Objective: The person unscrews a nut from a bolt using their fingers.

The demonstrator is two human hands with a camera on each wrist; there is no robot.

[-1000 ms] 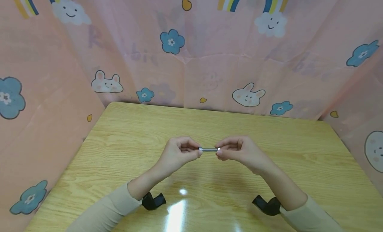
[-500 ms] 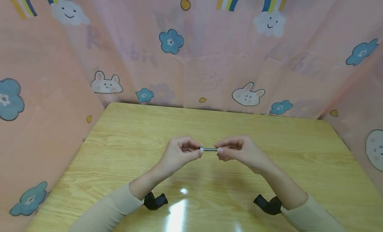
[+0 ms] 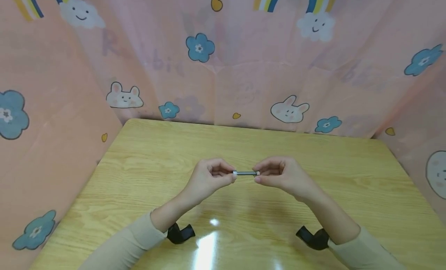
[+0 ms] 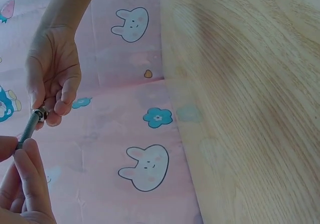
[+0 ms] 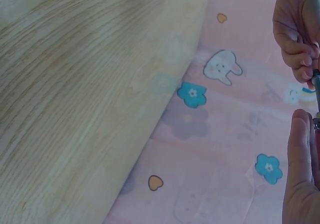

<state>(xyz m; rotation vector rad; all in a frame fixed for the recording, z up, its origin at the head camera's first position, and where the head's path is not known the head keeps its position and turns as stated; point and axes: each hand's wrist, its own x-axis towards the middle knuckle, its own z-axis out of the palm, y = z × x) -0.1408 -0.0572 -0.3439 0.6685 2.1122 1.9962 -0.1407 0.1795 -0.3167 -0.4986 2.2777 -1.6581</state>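
Observation:
A metal bolt (image 3: 245, 173) with a threaded shank is held level between the two hands above the table. The left hand (image 3: 210, 177) pinches one end between thumb and fingertips, mostly hiding that end. At the other end sits a shiny metal nut (image 3: 258, 173), also plain in the left wrist view as a nut (image 4: 40, 114) on the thread. The right hand (image 3: 283, 177) has its thumb and curled fingers around this nut, thumb below and forefinger above, the nut showing between them. In the right wrist view the bolt (image 5: 317, 91) is cut by the frame's right edge.
The wood-grain table (image 3: 156, 146) lies under both hands. A pink cloth (image 3: 237, 80) printed with rabbits, flowers and rainbows hangs behind and at the sides. Black wrist mounts (image 3: 180, 234) sit at both cuffs. Light glares off the near tabletop.
The right thumb, which covered the nut half a second ago, has shifted down and the nut shows again. The right hand has moved slightly right; the left hand keeps its hold on the bolt.

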